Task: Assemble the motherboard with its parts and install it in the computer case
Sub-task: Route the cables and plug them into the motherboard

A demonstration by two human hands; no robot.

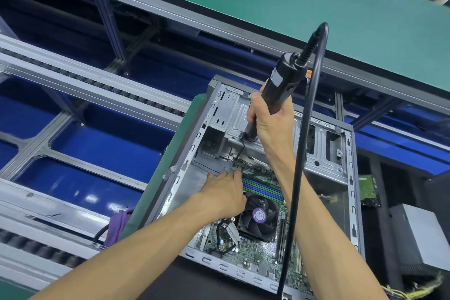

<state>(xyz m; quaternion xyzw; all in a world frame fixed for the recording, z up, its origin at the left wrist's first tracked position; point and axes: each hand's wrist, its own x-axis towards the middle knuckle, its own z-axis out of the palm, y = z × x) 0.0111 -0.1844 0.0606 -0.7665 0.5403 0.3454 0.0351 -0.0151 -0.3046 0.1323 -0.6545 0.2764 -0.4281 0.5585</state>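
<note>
While your right hand (269,117) holds its grip clamped around the electric screwdriver (280,87), your left hand (225,191) rests with fingers apart on the motherboard (255,253), which lies inside the computer case (323,153). I judge the board stiff but fragile; press only at its edge, away from the fan (258,217).

A black screwdriver (280,90) with black cable (300,153) stands over a grey metal case (323,153) holding a green board (255,256), black fan (258,217) with purple centre, green-and-purple striped memory sticks (263,189), purple cloth (119,224) at eight o'clock.
</note>
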